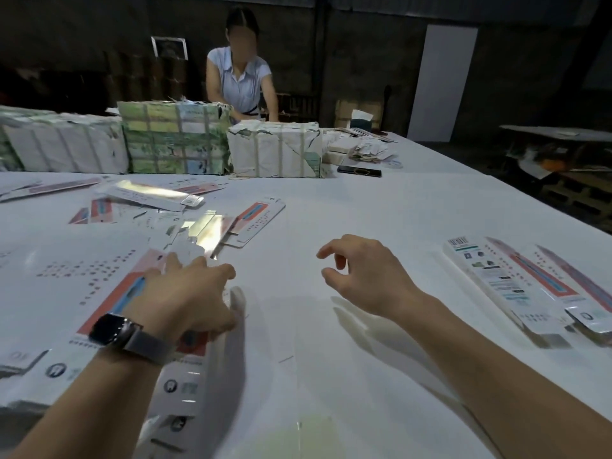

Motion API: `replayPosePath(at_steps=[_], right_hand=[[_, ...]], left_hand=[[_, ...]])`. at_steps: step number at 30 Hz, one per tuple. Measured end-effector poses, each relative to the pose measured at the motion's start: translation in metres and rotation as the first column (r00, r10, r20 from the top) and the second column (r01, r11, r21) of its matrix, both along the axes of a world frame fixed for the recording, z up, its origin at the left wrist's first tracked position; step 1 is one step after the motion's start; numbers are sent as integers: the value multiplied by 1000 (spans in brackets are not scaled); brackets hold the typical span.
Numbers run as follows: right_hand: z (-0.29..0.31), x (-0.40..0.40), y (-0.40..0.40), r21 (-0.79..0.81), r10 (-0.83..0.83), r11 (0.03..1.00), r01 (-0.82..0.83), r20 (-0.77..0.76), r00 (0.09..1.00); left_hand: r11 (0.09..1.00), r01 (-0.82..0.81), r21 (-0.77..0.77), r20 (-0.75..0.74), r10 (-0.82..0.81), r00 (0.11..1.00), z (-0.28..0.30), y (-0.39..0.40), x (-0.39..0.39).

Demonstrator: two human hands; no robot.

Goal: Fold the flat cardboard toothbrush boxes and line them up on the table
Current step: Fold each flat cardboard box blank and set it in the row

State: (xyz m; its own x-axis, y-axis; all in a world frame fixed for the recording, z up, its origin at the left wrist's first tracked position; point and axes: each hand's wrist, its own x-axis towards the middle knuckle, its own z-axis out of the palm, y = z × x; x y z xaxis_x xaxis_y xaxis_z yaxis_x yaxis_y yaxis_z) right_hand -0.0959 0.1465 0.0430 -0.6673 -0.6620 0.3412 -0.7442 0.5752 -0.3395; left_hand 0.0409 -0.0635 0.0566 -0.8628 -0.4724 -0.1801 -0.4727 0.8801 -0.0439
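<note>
Several flat toothbrush boxes, white with a red and blue panel, lie spread over the left of the white table. My left hand, a watch on its wrist, rests on top of this pile with fingers curled at the edge of one flat box. My right hand hovers over bare table in the middle, fingers loosely curled, holding nothing. Folded boxes lie side by side at the right. One more flat box lies apart, further back.
Strapped paper-wrapped bundles stand in a row at the back of the table, with a person behind them. A black phone and loose paper scraps lie at the back right. The table's right edge runs diagonally.
</note>
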Motion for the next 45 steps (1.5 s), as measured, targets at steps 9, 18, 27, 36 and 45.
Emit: replayPosePath(at_steps=[9, 18, 27, 36, 45], right_hand=[[-5, -2, 0, -5, 0, 1000, 0, 28, 1000], [-7, -6, 0, -35, 5, 999, -4, 37, 999], [-9, -5, -1, -59, 16, 998, -14, 27, 1000], [9, -5, -2, -564, 166, 824, -41, 173, 971], [27, -11, 14, -705, 153, 709, -9, 142, 978]], left_hand=[[992, 74, 106, -203, -51, 978, -4, 3, -6], [990, -14, 142, -121, 31, 992, -8, 3, -10], [882, -108, 458, -168, 205, 964, -1, 2, -12], [509, 416, 754, -569, 189, 800, 32, 38, -38], [-99, 472, 876, -438, 247, 864, 38, 75, -64]])
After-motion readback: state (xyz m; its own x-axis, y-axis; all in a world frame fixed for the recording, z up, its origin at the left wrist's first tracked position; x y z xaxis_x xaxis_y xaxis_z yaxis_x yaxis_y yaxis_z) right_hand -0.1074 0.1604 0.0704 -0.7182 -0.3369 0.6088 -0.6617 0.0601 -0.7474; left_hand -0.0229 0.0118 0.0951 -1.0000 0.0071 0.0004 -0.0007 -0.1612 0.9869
